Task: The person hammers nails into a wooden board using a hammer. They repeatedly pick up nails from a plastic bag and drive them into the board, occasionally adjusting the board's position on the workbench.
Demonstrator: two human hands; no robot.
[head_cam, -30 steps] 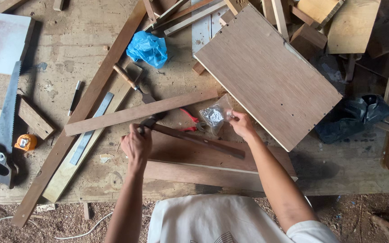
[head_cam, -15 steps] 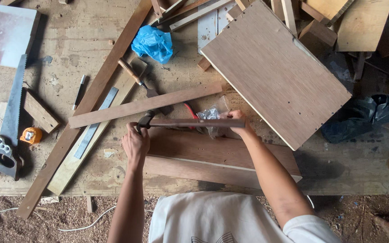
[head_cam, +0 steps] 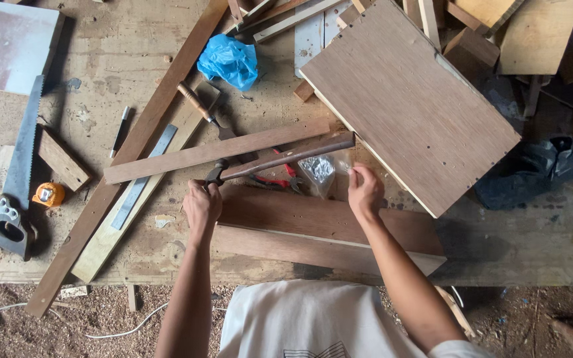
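Observation:
My left hand (head_cam: 201, 205) is shut on the metal head of a hammer (head_cam: 280, 159). Its dark wooden handle points up and to the right, over a long slat (head_cam: 167, 162). My right hand (head_cam: 365, 192) hovers just below the handle's far end, fingertips pinched beside a small clear bag of nails (head_cam: 316, 169). Whether anything is between the fingers is too small to tell. Both hands are above a wide brown board (head_cam: 313, 222) at the bench's near edge. Red-handled pliers (head_cam: 273, 181) lie under the hammer handle.
A big brown panel (head_cam: 409, 99) lies at the back right, with a black bag (head_cam: 532, 171) beside it. A handsaw (head_cam: 14, 192), an orange tape measure (head_cam: 48, 194), a metal ruler (head_cam: 144, 178), a chisel (head_cam: 197, 105) and a blue plastic bag (head_cam: 229, 61) lie on the left and middle. Offcuts crowd the back.
The hammer handle has swung from pointing down-right to pointing up-right, pivoting at the head in my left hand. My right hand has come off the handle and dropped beside the nail bag.

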